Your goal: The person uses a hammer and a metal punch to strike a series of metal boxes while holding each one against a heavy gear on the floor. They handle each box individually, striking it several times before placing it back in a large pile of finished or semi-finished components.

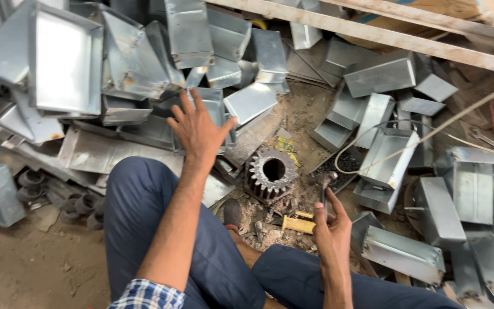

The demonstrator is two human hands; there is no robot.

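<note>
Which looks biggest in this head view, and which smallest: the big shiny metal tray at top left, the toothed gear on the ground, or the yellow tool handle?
1. Metal tray, largest.
2. Gear.
3. Yellow handle, smallest.
All three lie at a similar distance from the camera, so the order seems reliable.

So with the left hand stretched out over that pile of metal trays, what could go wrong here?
1. The left hand is spread open just above the sheet-metal trays; their thin, bare edges could cut it.
2. The right hand grips a hammer close to the gear wheel and the person's shoe; a glancing blow may hit the foot.
</note>
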